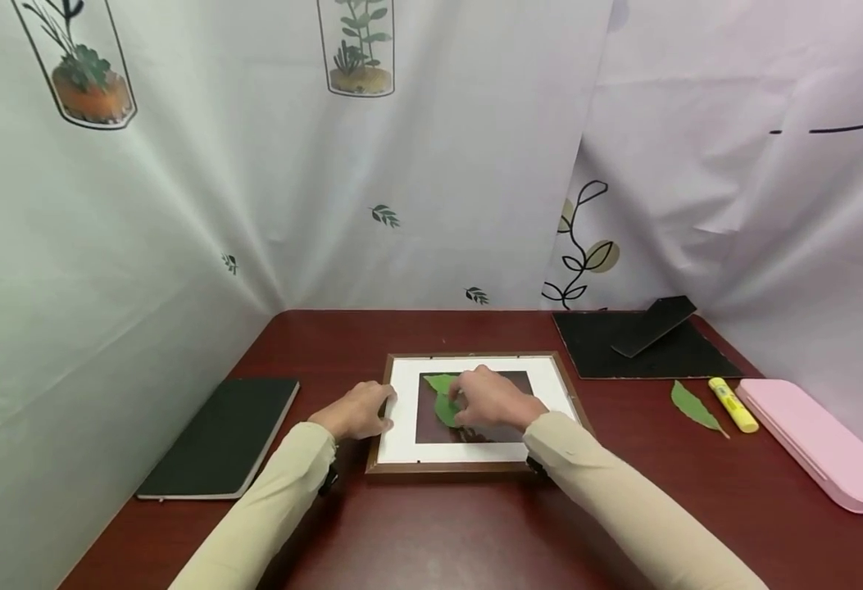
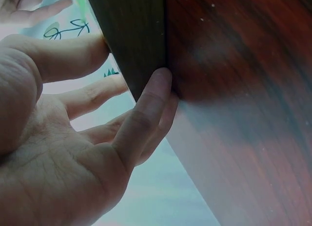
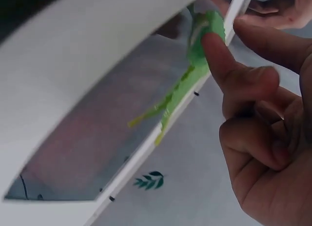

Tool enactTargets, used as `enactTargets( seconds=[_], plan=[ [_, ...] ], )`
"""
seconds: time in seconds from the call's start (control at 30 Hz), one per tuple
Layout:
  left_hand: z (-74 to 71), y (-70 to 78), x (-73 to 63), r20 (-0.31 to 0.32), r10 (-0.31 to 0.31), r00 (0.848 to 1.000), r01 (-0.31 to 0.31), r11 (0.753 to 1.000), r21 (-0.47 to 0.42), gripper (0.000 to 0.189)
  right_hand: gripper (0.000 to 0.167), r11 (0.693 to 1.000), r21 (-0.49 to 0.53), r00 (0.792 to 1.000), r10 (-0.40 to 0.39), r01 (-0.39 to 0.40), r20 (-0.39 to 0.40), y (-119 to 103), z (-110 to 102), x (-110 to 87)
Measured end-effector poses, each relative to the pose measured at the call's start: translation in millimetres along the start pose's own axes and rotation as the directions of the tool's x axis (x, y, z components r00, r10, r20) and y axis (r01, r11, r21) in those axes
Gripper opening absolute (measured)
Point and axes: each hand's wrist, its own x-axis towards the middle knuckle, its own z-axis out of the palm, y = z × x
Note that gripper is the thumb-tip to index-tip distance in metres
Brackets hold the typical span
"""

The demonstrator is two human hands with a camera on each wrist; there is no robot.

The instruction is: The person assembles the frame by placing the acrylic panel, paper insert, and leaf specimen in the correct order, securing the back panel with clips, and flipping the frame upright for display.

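A brown-edged picture frame (image 1: 446, 468) lies flat on the table, with a white mat around a dark, shiny middle. Two green leaves (image 1: 446, 412) lie on that middle, toward its left side. My left hand (image 1: 360, 411) rests at the frame's left edge; in the left wrist view its fingers (image 2: 155, 92), nearly straight, touch the frame's side (image 2: 131, 30). Over the middle is my right hand (image 1: 492, 398). One extended finger (image 3: 217, 52) of it presses a leaf (image 3: 197, 60) in the right wrist view, while other fingers are bent with nothing visible in them.
Left on the table is a dark green notebook (image 1: 220, 438). A black backing board (image 1: 586, 344) with its stand (image 1: 656, 326) lies at the back right. A loose leaf (image 1: 695, 407), a yellow glue stick (image 1: 733, 405) and a pink case (image 1: 825, 442) are at the right.
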Motion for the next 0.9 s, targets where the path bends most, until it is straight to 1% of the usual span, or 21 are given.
enactTargets(
  seconds=[0.13,0.17,0.27,0.37,0.43,0.53,0.6,0.7,0.77,0.83,0.9],
  plan=[
    [-0.4,0.1,2.4,-0.001,-0.003,1.000,0.003,1.000,0.000,0.025,0.028,0.999,-0.035,0.999,-0.004,0.003,-0.034,8,-11,-5.8],
    [-0.3,0.0,2.8,0.000,-0.003,1.000,0.003,1.000,-0.002,0.026,0.027,0.999,-0.046,0.999,-0.015,0.013,-0.044,11,-14,-7.4],
    [-0.1,-0.1,3.0,0.001,-0.010,1.000,0.010,1.000,-0.008,0.027,0.025,0.996,-0.082,0.997,-0.046,0.041,-0.063,25,-28,-14.5],
    [-0.3,0.6,3.3,-0.011,-0.012,1.000,0.012,1.000,-0.015,0.027,0.024,0.995,-0.092,0.996,-0.033,0.025,-0.082,42,-43,-25.2],
    [-0.2,1.3,3.2,-0.020,-0.020,1.000,0.019,1.000,-0.018,0.029,0.023,0.996,-0.085,0.996,-0.003,-0.005,-0.084,55,-52,-35.3],
    [1.4,1.9,2.2,-0.020,-0.037,0.999,0.037,0.999,-0.013,0.028,0.023,0.996,-0.076,0.995,0.040,-0.048,-0.096,77,-60,-53.7],
    [3.4,2.0,0.9,-0.017,-0.041,0.999,0.041,0.999,-0.006,0.026,0.018,0.995,-0.087,0.993,0.038,-0.048,-0.109,94,-61,-67.5],
    [5.7,2.2,-0.5,-0.016,-0.036,0.999,0.035,0.999,-0.011,0.023,0.019,0.993,-0.100,0.991,0.052,-0.064,-0.125,117,-62,-89.4],
    [5.9,2.4,-0.3,-0.016,-0.033,0.999,0.033,0.999,-0.012,0.022,0.024,0.989,-0.123,0.990,0.070,-0.085,-0.120,133,-63,-103.9],
    [4.9,2.4,0.1,-0.019,-0.037,0.999,0.037,0.999,-0.015,0.021,0.036,0.981,-0.154,0.989,0.106,-0.122,-0.104,148,-67,-117.7],
    [3.6,2.4,-0.2,-0.014,-0.041,0.999,0.041,0.999,-0.011,0.021,0.045,0.969,-0.194,0.985,0.139,-0.156,-0.098,165,-71,-130.9]
  ],
)
